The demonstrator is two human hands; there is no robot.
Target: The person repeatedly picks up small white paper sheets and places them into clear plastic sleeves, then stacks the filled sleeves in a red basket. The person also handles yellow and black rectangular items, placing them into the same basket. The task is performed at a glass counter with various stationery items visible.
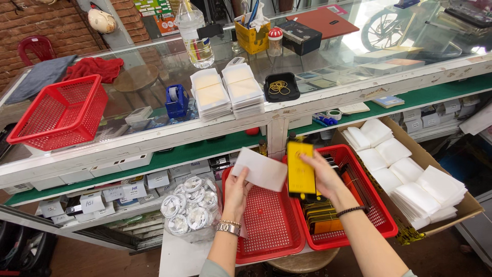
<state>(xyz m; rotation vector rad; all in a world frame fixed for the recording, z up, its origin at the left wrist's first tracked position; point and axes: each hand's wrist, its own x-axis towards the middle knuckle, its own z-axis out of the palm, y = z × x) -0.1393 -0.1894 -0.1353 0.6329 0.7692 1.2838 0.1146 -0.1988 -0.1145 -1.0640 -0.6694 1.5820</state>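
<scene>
- Left hand point(237, 189) raised over the left red tray point(269, 225), fingers pinched on the lower edge of a white sleeve point(260, 169), wristwatch on the wrist.
- Right hand point(324, 177) raised over the right red tray point(376, 205), fingers clamped on a yellow-faced, black-edged screen protector point(300, 167), held upright just right of the white sleeve; dark bracelet on the wrist.
- Both trays side by side on a round stool point(302, 261), below and in front of the glass counter point(154, 102); left one bare, right one holding a stack of more yellow-and-black sheets point(323, 215).
- Right of the trays, an open cardboard box point(464, 208) full of stacked white sleeves.
- Left of the trays, a clear bag of coiled white cables point(188, 208) on a pale surface.
- On the glass counter above the trays: two piles of white packets point(228, 92), a blue tape dispenser point(177, 101), a black dish of rubber bands point(281, 87), a clear bottle point(195, 36), a yellow pen holder point(252, 36).
- Far left on the counter, a red plastic basket point(59, 113), with red and grey cloths behind it.
- Under the counter, a green-topped shelf point(169, 156) with small white boxes beneath.
- Behind the counter at upper left, a brick wall point(46, 20) and a red chair.
</scene>
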